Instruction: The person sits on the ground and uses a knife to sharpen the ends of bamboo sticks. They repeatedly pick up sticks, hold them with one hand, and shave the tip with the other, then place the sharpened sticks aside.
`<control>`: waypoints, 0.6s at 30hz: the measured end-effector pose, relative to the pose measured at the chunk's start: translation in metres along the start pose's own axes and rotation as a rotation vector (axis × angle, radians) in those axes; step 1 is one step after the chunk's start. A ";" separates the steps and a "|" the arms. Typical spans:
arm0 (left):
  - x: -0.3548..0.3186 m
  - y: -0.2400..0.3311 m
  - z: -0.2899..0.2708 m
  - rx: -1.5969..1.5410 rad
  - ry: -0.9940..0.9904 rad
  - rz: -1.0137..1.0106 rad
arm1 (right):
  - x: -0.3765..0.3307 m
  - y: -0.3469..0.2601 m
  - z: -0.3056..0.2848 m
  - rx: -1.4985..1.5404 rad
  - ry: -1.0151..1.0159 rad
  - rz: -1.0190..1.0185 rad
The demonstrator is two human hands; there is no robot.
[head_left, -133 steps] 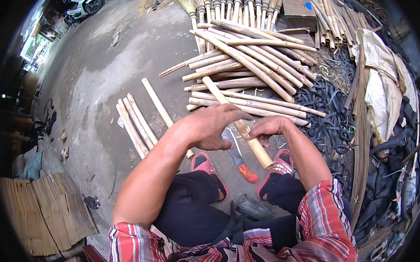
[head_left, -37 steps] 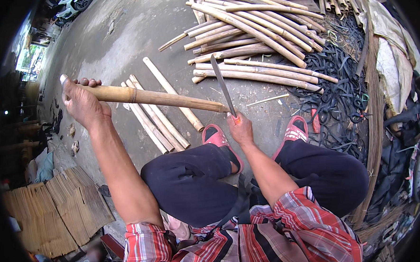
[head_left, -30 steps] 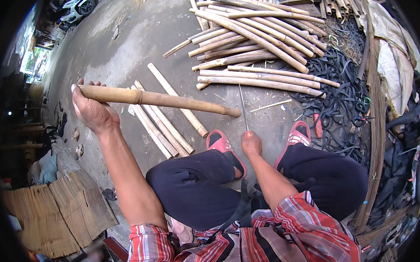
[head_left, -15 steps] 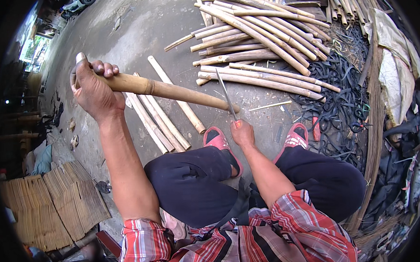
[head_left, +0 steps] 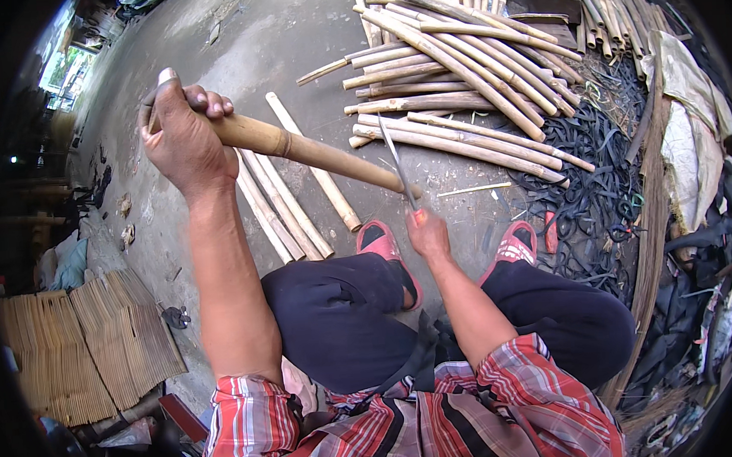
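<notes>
Here the left hand (head_left: 186, 143) grips a pole (head_left: 321, 155).

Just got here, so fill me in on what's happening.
A person grips a bamboo pole near one end with the left hand. The right hand holds a knife, its blade crossing the pole's far end; whether it touches is hard to tell. A few loose poles lie on the floor beyond the left knee, and a bigger heap of poles lies farther ahead.
</notes>
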State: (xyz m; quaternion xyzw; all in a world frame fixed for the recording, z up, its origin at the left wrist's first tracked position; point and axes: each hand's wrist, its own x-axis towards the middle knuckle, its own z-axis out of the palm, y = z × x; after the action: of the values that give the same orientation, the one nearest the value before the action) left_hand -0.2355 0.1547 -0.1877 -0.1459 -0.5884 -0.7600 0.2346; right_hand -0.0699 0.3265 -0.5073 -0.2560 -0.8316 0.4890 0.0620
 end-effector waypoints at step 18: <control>0.017 -0.005 -0.040 0.020 0.206 -0.082 | -0.038 0.074 0.006 -0.258 -0.224 0.475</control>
State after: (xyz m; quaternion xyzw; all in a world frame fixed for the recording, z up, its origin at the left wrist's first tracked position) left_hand -0.2498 0.1140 -0.1941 -0.0403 -0.5741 -0.7741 0.2639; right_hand -0.0122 0.3322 -0.5670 -0.3938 -0.8053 0.4052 -0.1796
